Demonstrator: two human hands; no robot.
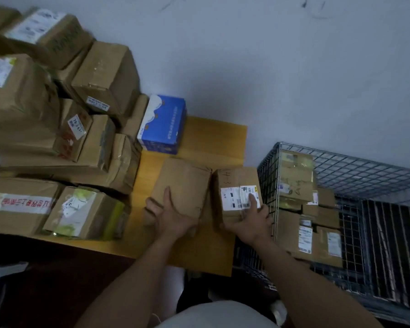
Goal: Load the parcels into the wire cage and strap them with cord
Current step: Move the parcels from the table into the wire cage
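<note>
Two brown cardboard parcels sit side by side on the yellow table (213, 138). My left hand (173, 216) grips the near end of the plain parcel (184, 183), thumb on top. My right hand (249, 220) grips the near end of the labelled parcel (234, 183), thumb on its white label. The wire cage (355, 171) stands right of the table, touching it, and holds several parcels (296, 178) stacked at its left side. No cord is in view.
A tall heap of brown parcels (57, 119) fills the table's left half. A blue and white box (162, 124) stands behind the plain parcel. A grey wall runs behind everything. Dark floor lies at the lower left.
</note>
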